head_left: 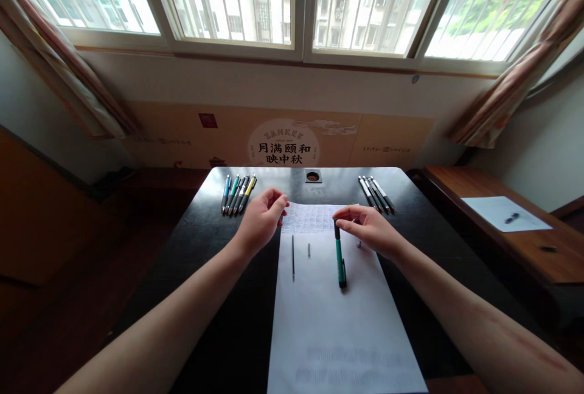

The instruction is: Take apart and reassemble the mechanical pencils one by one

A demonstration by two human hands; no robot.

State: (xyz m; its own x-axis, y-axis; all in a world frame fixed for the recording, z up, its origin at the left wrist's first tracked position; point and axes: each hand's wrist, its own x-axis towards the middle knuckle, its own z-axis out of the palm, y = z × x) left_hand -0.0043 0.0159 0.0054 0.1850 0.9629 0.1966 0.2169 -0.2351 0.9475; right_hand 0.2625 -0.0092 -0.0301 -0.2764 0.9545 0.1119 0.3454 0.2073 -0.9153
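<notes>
A white printed sheet (pixel 337 327) lies on a black table (pixel 214 272). My right hand (pixel 371 228) pinches the upper end of a green pen barrel (pixel 339 255), whose lower end rests on the sheet. My left hand (pixel 261 219) hovers at the sheet's upper left corner with its fingers curled together; whether it holds anything I cannot make out. A thin dark refill (pixel 292 257) and a small short part (pixel 309 250) lie on the sheet between my hands. Another tiny part (pixel 359 244) sits just under my right hand.
Several coloured pens (pixel 238 194) lie in a row at the table's far left, several white and dark pens (pixel 376 194) at the far right. A round hole (pixel 312 176) sits at the far edge. To the right, a wooden desk (pixel 524 242) carries a paper (pixel 504 213).
</notes>
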